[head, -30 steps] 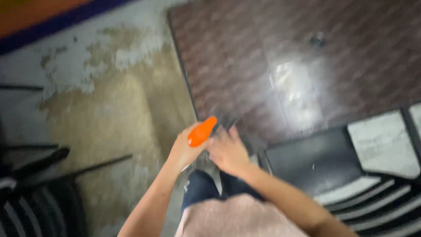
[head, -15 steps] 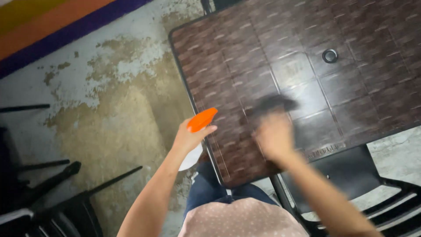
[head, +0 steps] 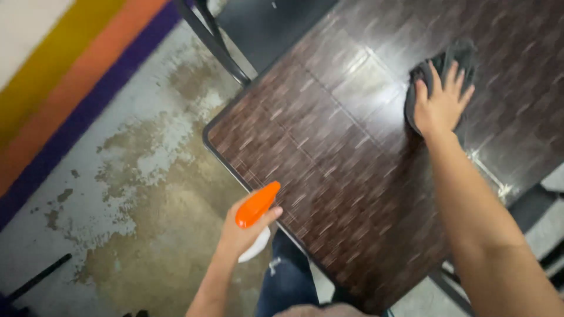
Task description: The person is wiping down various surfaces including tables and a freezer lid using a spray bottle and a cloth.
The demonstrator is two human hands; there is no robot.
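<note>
Two hands are in view. Your right hand (head: 440,103), at 2 o'clock, lies flat with fingers spread on a dark cloth (head: 452,61), pressing it onto the dark brown woven-pattern table (head: 352,194). Your left hand (head: 244,232), at 7 o'clock just off the table's edge, has its fingers wrapped around a spray bottle (head: 256,205) with an orange head, above the stained concrete floor (head: 129,194).

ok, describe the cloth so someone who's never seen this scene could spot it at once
Start at the dark brown wood-patterned table filling the right of the head view. Near its upper right, the right hand lies flat, fingers spread, on a dark grey cloth. It is the only soft, crumpled thing on the tabletop; the left hand holds an orange-topped spray bottle off the table's edge.
</note>
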